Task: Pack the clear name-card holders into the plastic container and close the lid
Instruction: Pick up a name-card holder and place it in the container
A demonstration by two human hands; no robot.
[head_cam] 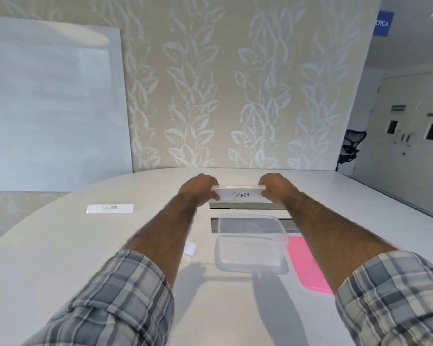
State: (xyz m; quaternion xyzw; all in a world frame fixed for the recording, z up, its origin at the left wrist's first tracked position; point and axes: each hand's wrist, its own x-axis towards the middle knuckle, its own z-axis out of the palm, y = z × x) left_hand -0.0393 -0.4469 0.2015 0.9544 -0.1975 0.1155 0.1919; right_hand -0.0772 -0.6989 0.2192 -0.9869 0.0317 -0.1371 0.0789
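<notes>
The handwritten word "PANDA" is read on the white card inside the clear plastic name-card holder (240, 194), which is gripped at its ends by the left hand (198, 187) and the right hand (275, 186). "ZEBRA" is written by hand on the white card of a second clear name-card holder (109, 208) lying flat on the white table (60, 245). White letters "OTCA" are seen on a blue square wall sign (383, 23), cut off at its left edge. Lettering on the small green and red door signs (398, 108) is too blurred to be read
</notes>
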